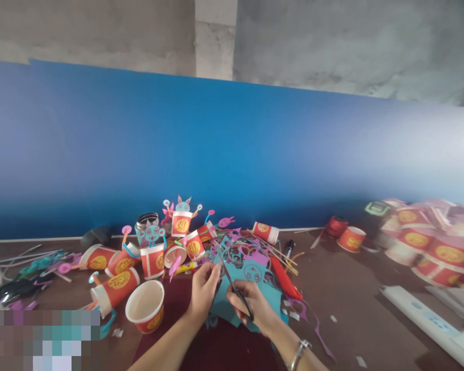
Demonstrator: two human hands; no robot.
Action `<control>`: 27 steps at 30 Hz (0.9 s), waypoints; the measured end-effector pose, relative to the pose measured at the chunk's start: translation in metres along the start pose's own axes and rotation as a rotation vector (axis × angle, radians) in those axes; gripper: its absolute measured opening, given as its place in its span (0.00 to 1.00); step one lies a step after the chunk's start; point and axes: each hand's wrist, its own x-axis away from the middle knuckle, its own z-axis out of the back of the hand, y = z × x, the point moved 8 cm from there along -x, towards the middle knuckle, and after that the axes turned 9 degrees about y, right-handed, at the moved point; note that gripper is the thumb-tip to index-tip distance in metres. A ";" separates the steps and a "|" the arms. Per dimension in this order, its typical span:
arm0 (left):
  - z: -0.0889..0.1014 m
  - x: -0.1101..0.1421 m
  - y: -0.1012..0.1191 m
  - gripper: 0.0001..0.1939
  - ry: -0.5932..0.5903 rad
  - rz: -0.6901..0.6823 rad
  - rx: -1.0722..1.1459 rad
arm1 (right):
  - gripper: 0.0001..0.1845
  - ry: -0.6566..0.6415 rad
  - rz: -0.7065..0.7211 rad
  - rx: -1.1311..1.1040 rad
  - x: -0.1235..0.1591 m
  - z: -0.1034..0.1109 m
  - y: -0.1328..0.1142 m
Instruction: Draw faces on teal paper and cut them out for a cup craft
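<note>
- An upright paper cup [145,309] stands just beside the left arm [172,337]; an outward swing of the elbow could tip it
- The right hand [253,304] grips the scissors [237,293], which reach just beside the left hand [204,288]; a slip could nick its fingers
- The left hand is pinched narrow; whether it holds a piece, one cannot tell
- Blue paper [269,296] lies beneath the hands; a low blade could cut into it
- Farther off, tangled scraps [251,251] could swallow a dropped cutout, being similar in colour

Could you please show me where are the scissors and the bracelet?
Scissors [237,291]: head view, on the dark handle, near the blades.
Bracelet [301,351]: head view, on its silvery band.
</note>
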 end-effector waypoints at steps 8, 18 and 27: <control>-0.002 -0.001 0.000 0.20 -0.029 -0.016 -0.011 | 0.16 -0.004 -0.014 -0.007 -0.001 0.000 0.001; 0.000 -0.002 -0.002 0.20 -0.030 -0.024 -0.014 | 0.16 -0.015 -0.012 -0.002 0.001 0.000 -0.003; 0.001 -0.004 0.003 0.20 -0.011 -0.033 -0.031 | 0.15 0.011 -0.023 0.028 0.000 0.003 -0.005</control>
